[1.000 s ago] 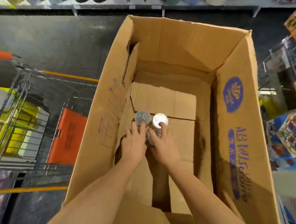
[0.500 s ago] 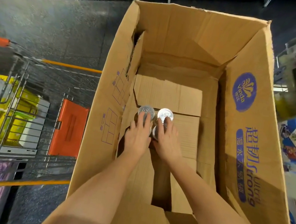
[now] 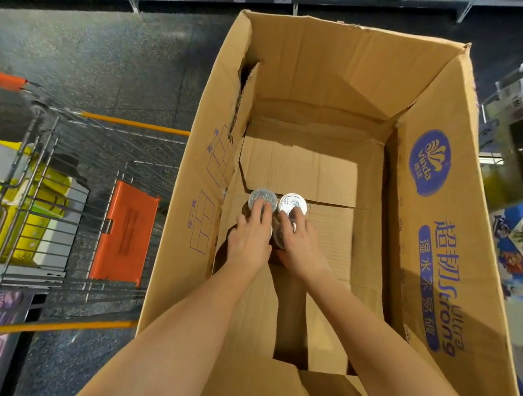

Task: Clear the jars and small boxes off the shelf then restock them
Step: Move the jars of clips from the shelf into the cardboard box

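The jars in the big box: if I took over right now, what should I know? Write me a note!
Left grip: lies over the left jar, fingers across its silver lid. Whether it really holds it cannot be seen.
Right grip: lies the same way over the right jar.
Both jars stand upright, side by side, on the floor of the cardboard box, near its left wall.
Done: these jars are in the box.
Left: let go, probably bring any other jars and small boxes (none show in the box), then restock the shelf.
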Motion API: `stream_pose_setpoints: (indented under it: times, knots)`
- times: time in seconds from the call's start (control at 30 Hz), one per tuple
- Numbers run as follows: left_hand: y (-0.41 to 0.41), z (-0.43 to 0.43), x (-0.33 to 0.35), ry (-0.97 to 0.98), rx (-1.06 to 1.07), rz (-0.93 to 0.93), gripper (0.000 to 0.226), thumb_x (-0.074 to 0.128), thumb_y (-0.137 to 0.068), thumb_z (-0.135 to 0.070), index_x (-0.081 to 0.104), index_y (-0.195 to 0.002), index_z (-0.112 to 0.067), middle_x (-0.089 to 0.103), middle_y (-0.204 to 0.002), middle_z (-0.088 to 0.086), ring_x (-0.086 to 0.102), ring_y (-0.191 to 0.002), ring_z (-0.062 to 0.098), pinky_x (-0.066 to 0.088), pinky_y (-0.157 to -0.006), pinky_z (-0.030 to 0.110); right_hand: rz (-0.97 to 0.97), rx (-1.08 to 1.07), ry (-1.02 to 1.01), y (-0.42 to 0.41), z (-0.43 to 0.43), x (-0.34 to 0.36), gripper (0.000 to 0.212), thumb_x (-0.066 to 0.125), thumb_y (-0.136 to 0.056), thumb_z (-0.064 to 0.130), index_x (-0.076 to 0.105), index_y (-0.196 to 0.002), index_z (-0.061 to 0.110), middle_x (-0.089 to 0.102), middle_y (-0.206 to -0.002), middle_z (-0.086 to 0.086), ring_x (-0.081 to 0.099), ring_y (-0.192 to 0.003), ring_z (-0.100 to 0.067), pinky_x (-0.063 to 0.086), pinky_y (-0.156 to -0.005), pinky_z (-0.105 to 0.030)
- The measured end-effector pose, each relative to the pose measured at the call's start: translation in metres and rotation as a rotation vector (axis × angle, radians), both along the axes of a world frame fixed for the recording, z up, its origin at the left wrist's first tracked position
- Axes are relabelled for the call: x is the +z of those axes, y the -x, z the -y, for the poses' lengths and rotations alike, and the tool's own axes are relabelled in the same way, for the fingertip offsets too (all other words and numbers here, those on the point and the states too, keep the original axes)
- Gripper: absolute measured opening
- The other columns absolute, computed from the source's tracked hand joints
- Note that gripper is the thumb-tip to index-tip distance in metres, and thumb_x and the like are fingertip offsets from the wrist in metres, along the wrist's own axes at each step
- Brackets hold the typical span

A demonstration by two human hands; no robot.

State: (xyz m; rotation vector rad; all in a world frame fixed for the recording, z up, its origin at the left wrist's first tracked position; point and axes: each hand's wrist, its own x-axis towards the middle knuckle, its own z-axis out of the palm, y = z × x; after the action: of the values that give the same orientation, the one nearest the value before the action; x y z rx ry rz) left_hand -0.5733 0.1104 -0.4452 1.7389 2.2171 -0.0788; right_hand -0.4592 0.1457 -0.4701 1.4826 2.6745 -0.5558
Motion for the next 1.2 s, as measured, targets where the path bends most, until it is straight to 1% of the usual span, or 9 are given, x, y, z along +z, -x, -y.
stream_pose_setpoints:
  times: [0.17, 0.2, 0.27, 0.33, 0.47, 0.6, 0.8, 1.0, 1.2]
  knots:
    - [0.003, -0.005, 0.016, 0.018, -0.032, -0.055, 0.080, 0.071, -0.082, -0.029, 0.022, -0.146, -0.023, 0.015, -0.152, 0.004, 0.042, -0.121, 0.034, 0.048, -0.090, 0.041, 0.086, -0.016, -0.051, -0.003, -0.002, 0.018, 0.076, 0.075, -0.074, 0.038, 0.045, -0.136, 0.007, 0.050, -0.128, -0.021, 0.057, -0.098, -0.037, 0.047, -0.074, -0.040]
    - [0.003, -0.006, 0.021, -0.001, -0.042, -0.065, 0.077, 0.070, -0.082, -0.032, 0.025, -0.144, -0.023, 0.018, -0.150, 0.004, 0.042, -0.119, 0.033, 0.047, -0.090, 0.040, 0.093, -0.018, -0.071, -0.005, -0.004, 0.025, 0.077, 0.071, -0.077, 0.040, 0.040, -0.140, 0.009, 0.046, -0.133, -0.021, 0.055, -0.103, -0.037, 0.046, -0.077, -0.040]
    - [0.003, -0.008, 0.035, -0.048, -0.065, -0.069, 0.072, 0.069, -0.083, -0.033, 0.030, -0.142, -0.023, 0.024, -0.146, 0.005, 0.041, -0.118, 0.031, 0.045, -0.089, 0.039, 0.126, -0.006, -0.091, -0.012, -0.008, 0.042, 0.082, 0.064, -0.084, 0.041, 0.021, -0.149, 0.012, 0.030, -0.147, -0.020, 0.043, -0.121, -0.036, 0.041, -0.092, -0.040]
    - [-0.001, -0.008, 0.054, -0.089, -0.102, -0.085, 0.070, 0.068, -0.084, -0.035, 0.031, -0.141, -0.021, 0.027, -0.145, 0.005, 0.040, -0.121, 0.030, 0.044, -0.088, 0.039, 0.128, -0.031, -0.088, -0.024, -0.009, 0.064, 0.090, 0.067, -0.084, 0.039, 0.011, -0.151, 0.014, 0.021, -0.152, -0.019, 0.033, -0.131, -0.035, 0.036, -0.101, -0.042]
    - [-0.017, -0.005, 0.096, -0.213, -0.190, -0.118, 0.071, 0.068, -0.085, -0.038, 0.031, -0.142, -0.018, 0.029, -0.146, 0.007, 0.041, -0.123, 0.029, 0.045, -0.090, 0.038, 0.148, -0.060, -0.256, -0.050, -0.003, 0.112, 0.097, 0.069, -0.080, 0.050, 0.013, -0.150, 0.013, 0.031, -0.144, -0.018, 0.037, -0.128, -0.035, 0.039, -0.098, -0.045]
    - [-0.045, -0.005, 0.146, -0.405, -0.340, -0.119, 0.077, 0.068, -0.084, -0.040, 0.027, -0.146, -0.020, 0.026, -0.150, 0.005, 0.037, -0.128, 0.030, 0.046, -0.095, 0.041, 0.127, -0.116, -0.423, -0.089, 0.016, 0.179, 0.088, 0.065, -0.084, 0.046, 0.015, -0.150, 0.014, 0.022, -0.152, -0.017, 0.029, -0.135, -0.035, 0.032, -0.106, -0.046]
    - [-0.115, 0.005, 0.235, -0.700, -0.650, -0.086, 0.076, 0.071, -0.079, -0.039, 0.035, -0.144, -0.018, 0.036, -0.145, 0.007, 0.037, -0.129, 0.031, 0.044, -0.098, 0.044, 0.196, -0.235, -0.660, -0.175, 0.060, 0.271, 0.073, 0.060, -0.088, 0.035, 0.024, -0.147, 0.013, 0.027, -0.148, -0.018, 0.029, -0.133, -0.037, 0.033, -0.101, -0.047]
    - [-0.210, 0.017, 0.307, -0.938, -0.928, 0.010, 0.071, 0.074, -0.076, -0.034, 0.045, -0.137, -0.010, 0.045, -0.136, 0.014, 0.041, -0.122, 0.037, 0.046, -0.092, 0.052, 0.241, -0.519, -0.780, -0.269, 0.116, 0.344, 0.067, 0.059, -0.087, 0.033, 0.030, -0.144, 0.012, 0.028, -0.147, -0.020, 0.032, -0.130, -0.038, 0.035, -0.099, -0.047]
    - [-0.319, 0.033, 0.363, -1.112, -1.217, 0.130, 0.068, 0.076, -0.075, -0.032, 0.048, -0.133, -0.008, 0.048, -0.131, 0.019, 0.044, -0.117, 0.039, 0.047, -0.093, 0.050, 0.325, -0.772, -0.905, -0.350, 0.174, 0.400, 0.060, 0.057, -0.088, 0.031, 0.035, -0.139, 0.009, 0.033, -0.142, -0.020, 0.036, -0.126, -0.038, 0.038, -0.094, -0.046]
